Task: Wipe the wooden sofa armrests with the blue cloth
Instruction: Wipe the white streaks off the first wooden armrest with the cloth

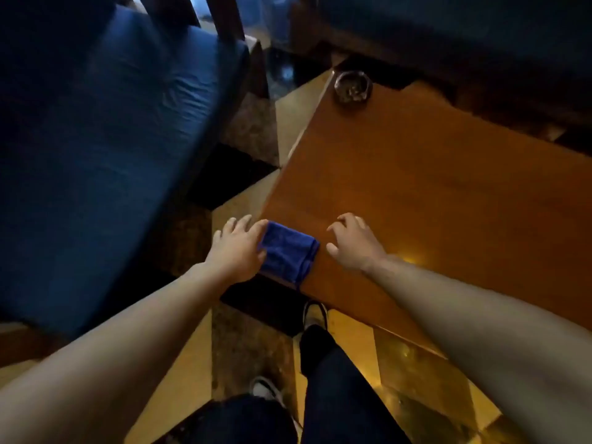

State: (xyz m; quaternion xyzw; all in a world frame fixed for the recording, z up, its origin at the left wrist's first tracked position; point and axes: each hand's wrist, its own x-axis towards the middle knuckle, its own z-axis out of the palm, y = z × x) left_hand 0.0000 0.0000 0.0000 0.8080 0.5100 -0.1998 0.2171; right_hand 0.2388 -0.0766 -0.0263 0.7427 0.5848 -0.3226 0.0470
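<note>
A folded blue cloth (pixel 288 251) lies on the near left corner of a wooden table (pixel 416 193). My left hand (pixel 238 248) touches the cloth's left edge, thumb and fingers spread along it. Just right of the cloth, my right hand (pixel 352 243) hovers over the tabletop with fingers curled and apart, holding nothing. A sofa with a blue cushion (pixel 105 139) stands to the left, with dark wooden frame parts (pixel 224 14) at its far end. I cannot make out an armrest clearly in the dim light.
A dark round ashtray (pixel 352 88) sits at the table's far left corner. Another dark sofa (pixel 448 24) stands beyond the table. Tiled floor (pixel 256 331) runs between sofa and table, where my legs and shoes (pixel 315 315) stand.
</note>
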